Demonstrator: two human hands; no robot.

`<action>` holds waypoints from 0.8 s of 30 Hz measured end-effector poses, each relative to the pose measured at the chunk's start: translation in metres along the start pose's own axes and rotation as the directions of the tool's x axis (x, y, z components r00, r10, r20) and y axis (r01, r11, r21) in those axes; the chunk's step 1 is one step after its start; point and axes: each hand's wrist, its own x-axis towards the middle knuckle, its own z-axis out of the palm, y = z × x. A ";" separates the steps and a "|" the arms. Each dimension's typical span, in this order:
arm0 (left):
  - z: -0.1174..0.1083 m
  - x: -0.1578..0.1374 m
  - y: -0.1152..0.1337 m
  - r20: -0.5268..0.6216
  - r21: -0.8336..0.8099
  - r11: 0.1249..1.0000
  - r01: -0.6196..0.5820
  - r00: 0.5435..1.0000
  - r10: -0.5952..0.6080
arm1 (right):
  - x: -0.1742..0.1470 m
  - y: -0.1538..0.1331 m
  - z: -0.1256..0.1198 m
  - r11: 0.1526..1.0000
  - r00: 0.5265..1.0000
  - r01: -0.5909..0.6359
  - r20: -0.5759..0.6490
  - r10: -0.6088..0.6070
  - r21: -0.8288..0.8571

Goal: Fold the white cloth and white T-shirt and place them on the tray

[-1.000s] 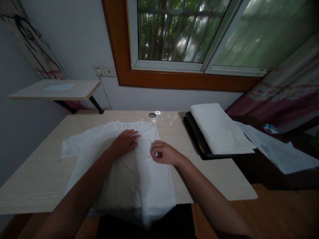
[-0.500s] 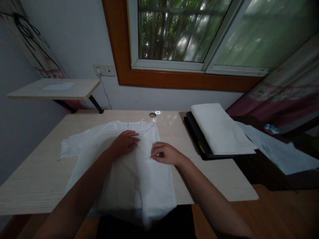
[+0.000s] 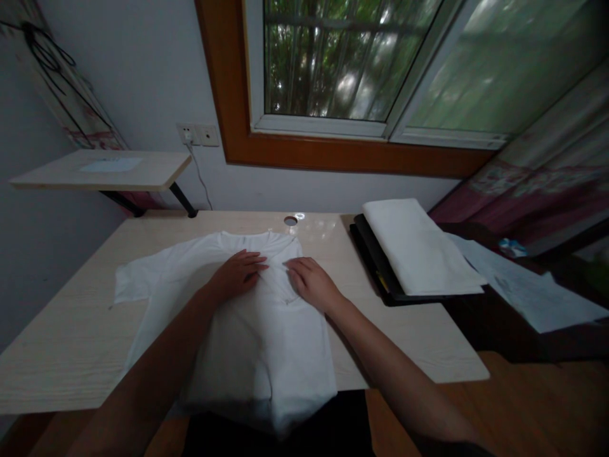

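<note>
A white T-shirt (image 3: 238,362) lies on the wooden desk, its neckline toward the window and its lower end hanging over the near edge. One sleeve stretches out to the left; the right side is folded inward over the body. My left hand (image 3: 240,273) rests flat on the upper chest of the shirt, fingers extended. On the folded part at the right, my right hand (image 3: 309,282) lies with its fingers stretched out on the cloth. Neither hand grips the fabric.
Right of the shirt, a folded white cloth (image 3: 421,247) lies on a black folder-like stack (image 3: 375,270). Paper sheets (image 3: 528,285) spread farther right. A small raised shelf (image 3: 157,171) stands at the back left, and a round hole (image 3: 290,221) pierces the desk (image 3: 61,343).
My right hand has let go of the pinched cloth, opened, and moved slightly up onto the folded part. My left hand stays in place.
</note>
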 end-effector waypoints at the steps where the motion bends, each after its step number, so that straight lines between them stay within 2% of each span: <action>1: 0.001 0.000 0.000 0.004 0.000 1.000 0.002 1.000 -0.002 | 0.004 -0.003 0.004 0.998 0.999 -0.033 0.000 0.033 -0.052; 6: 0.003 0.000 -0.001 -0.037 0.020 1.000 0.004 0.999 -0.003 | 0.030 -0.017 0.035 0.954 0.984 -0.167 0.015 0.176 -0.249; 9: -0.001 -0.001 -0.002 -0.146 0.070 0.991 0.110 0.984 -0.099 | 0.045 -0.023 0.055 0.925 0.961 -0.262 0.010 0.275 -0.275; 11: -0.005 -0.005 -0.008 -0.242 0.111 0.963 0.248 0.946 -0.216 | 0.049 -0.025 0.064 0.902 0.942 -0.319 0.007 0.335 -0.290; 14: -0.011 -0.015 -0.026 -0.350 0.141 0.863 0.485 0.840 -0.415 | 0.049 -0.024 0.070 0.877 0.925 -0.362 -0.005 0.380 -0.316; 16: -0.012 -0.024 -0.041 -0.321 0.163 0.778 0.606 0.778 -0.539 | 0.046 -0.022 0.070 0.865 0.917 -0.380 -0.014 0.398 -0.329; 18: -0.011 -0.031 -0.050 -0.243 0.205 0.716 0.668 0.743 -0.624 | 0.042 -0.019 0.067 0.853 0.911 -0.395 -0.023 0.413 -0.340; 20: -0.009 -0.036 -0.053 -0.178 0.260 0.694 0.671 0.740 -0.648 | 0.038 -0.016 0.064 0.845 0.907 -0.401 -0.027 0.420 -0.354; 24: -0.007 -0.038 -0.042 -0.085 0.340 0.704 0.624 0.766 -0.637 | 0.031 -0.011 0.057 0.839 0.908 -0.391 -0.013 0.418 -0.379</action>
